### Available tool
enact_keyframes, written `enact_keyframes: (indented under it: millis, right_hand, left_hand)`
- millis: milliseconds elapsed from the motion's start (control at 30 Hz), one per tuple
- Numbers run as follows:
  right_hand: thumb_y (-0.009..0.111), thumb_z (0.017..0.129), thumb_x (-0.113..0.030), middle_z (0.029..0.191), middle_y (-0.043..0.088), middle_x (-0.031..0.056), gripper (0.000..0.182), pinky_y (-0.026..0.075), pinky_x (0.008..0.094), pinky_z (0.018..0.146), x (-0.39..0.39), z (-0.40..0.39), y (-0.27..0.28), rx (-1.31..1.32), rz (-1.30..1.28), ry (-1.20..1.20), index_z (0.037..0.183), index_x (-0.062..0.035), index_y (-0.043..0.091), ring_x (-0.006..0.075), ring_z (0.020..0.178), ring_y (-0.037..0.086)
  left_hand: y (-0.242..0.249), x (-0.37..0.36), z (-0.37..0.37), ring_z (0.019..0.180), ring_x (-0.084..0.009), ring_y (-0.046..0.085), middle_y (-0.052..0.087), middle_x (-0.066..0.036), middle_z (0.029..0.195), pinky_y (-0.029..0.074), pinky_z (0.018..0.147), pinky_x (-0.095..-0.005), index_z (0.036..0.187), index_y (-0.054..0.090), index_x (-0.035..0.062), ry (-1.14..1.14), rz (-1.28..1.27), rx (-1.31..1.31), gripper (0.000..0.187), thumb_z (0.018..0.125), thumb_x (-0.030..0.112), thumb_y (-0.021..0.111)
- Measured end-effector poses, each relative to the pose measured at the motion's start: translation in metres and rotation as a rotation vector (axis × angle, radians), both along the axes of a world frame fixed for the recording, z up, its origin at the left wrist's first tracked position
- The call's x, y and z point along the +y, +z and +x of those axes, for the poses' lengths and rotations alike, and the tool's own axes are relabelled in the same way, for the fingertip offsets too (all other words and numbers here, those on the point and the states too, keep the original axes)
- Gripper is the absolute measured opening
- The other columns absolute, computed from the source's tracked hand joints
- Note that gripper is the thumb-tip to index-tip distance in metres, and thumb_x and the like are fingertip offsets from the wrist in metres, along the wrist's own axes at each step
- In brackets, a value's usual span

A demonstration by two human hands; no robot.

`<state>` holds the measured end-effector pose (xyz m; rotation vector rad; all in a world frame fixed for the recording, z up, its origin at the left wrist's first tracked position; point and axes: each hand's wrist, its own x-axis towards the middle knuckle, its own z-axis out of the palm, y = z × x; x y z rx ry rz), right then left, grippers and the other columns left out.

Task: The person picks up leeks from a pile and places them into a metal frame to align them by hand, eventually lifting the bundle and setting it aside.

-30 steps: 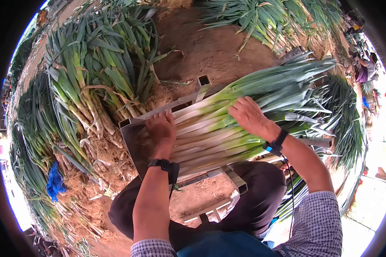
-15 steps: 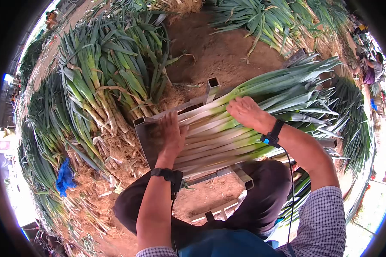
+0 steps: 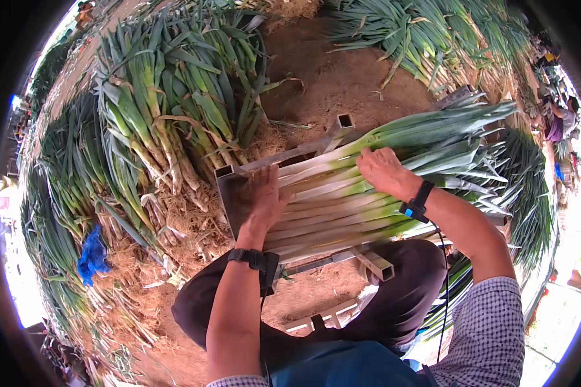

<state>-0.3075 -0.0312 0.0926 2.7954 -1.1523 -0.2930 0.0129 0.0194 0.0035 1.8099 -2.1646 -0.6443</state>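
A row of cleaned leeks (image 3: 342,209) lies side by side across a metal frame (image 3: 293,155) above my lap, white ends left and green leaves right. My left hand (image 3: 263,197) rests flat at the white ends, fingers stretched out beside the upright metal end plate (image 3: 231,201). Near the far side of the row, my right hand (image 3: 382,171) has its fingers curled round a leek (image 3: 348,153) where white turns green. The exact grip under those fingers is partly hidden.
Bundles of untrimmed leeks (image 3: 174,97) with brown roots stand at the left, beside a blue scrap (image 3: 93,257). More leeks (image 3: 419,39) lie at the far right. Square metal tubes (image 3: 376,263) of the frame stick out near my knees. Other people are at the right edge.
The whole view has shifted slightly, so the frame and leeks appear a little farther right and lower. Both hands keep nearly the same places on the row.
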Motion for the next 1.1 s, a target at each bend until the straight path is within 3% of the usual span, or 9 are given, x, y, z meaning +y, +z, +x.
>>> enact_keyframes:
  millis: [133,433,567,600,833,967,1000,1100]
  right_hand:
    - [0.065,0.076,-0.006,0.091,0.067,0.0184,0.006,0.054,0.0466,0.066,-0.017,0.002,0.002,0.022,0.174,-0.042,0.076,-0.0048,0.071,0.0337,0.081,0.070]
    - [0.061,0.079,-0.002,0.089,0.068,0.0201,0.007,0.052,0.0503,0.070,-0.029,0.004,0.007,0.106,0.362,-0.075,0.085,-0.0010,0.066,0.0416,0.086,0.067]
    - [0.065,0.077,-0.004,0.088,0.061,0.0164,0.018,0.052,0.0448,0.064,-0.007,-0.001,0.023,0.110,0.108,0.006,0.094,-0.0033,0.059,0.0332,0.075,0.068]
    - [0.067,0.075,-0.005,0.087,0.056,0.0132,0.022,0.052,0.0396,0.061,-0.001,-0.004,0.023,0.126,0.023,0.039,0.094,-0.0037,0.055,0.0274,0.072,0.066]
    - [0.064,0.075,-0.003,0.089,0.053,0.0136,0.023,0.052,0.0362,0.060,0.007,-0.016,-0.009,-0.074,-0.164,0.019,0.095,-0.0014,0.053,0.0252,0.074,0.064]
    - [0.065,0.083,-0.012,0.089,0.053,0.0131,0.017,0.052,0.0397,0.063,0.008,-0.025,-0.011,-0.123,-0.004,-0.021,0.094,-0.0032,0.056,0.0265,0.079,0.064]
    - [0.069,0.085,-0.024,0.090,0.055,0.0133,0.025,0.052,0.0413,0.066,0.016,-0.020,0.001,-0.186,0.018,-0.082,0.094,-0.0032,0.058,0.0277,0.081,0.064]
    - [0.072,0.084,-0.032,0.090,0.056,0.0140,0.034,0.052,0.0424,0.070,0.019,-0.020,0.005,-0.223,-0.023,-0.026,0.094,-0.0024,0.060,0.0290,0.082,0.064]
  left_hand:
    - [0.007,0.001,0.004,0.149,-0.0401,0.019,0.029,-0.021,0.157,0.014,0.122,-0.0500,0.154,0.029,0.0059,-0.012,0.099,0.058,0.093,0.081,0.037,0.077]
    - [0.009,0.002,-0.002,0.147,-0.0391,0.023,0.030,-0.019,0.156,0.016,0.120,-0.0507,0.153,0.032,0.0083,0.013,0.086,0.022,0.096,0.075,0.038,0.081]
    - [0.010,-0.001,0.001,0.146,-0.0371,0.026,0.033,-0.016,0.155,0.017,0.119,-0.0530,0.151,0.035,0.0093,0.008,0.090,0.024,0.093,0.076,0.038,0.081]
    - [0.010,-0.002,0.001,0.145,-0.0367,0.028,0.035,-0.015,0.154,0.018,0.118,-0.0537,0.151,0.036,0.0095,-0.005,0.098,0.028,0.092,0.076,0.038,0.081]
    - [0.006,-0.011,-0.004,0.141,-0.0375,0.034,0.040,-0.014,0.152,0.023,0.117,-0.0548,0.152,0.037,0.0133,-0.027,0.072,-0.153,0.086,0.082,0.044,0.075]
    - [0.014,-0.011,-0.006,0.143,-0.0383,0.032,0.038,-0.014,0.154,0.024,0.117,-0.0551,0.152,0.037,0.0132,-0.021,0.091,-0.211,0.083,0.085,0.047,0.072]
    - [0.012,-0.010,-0.005,0.143,-0.0386,0.032,0.038,-0.015,0.154,0.023,0.117,-0.0553,0.152,0.037,0.0128,-0.013,0.085,-0.222,0.082,0.085,0.047,0.072]
    - [0.016,-0.010,-0.004,0.142,-0.0395,0.031,0.038,-0.016,0.152,0.025,0.117,-0.0544,0.149,0.039,0.0107,-0.047,0.051,-0.180,0.080,0.085,0.045,0.072]
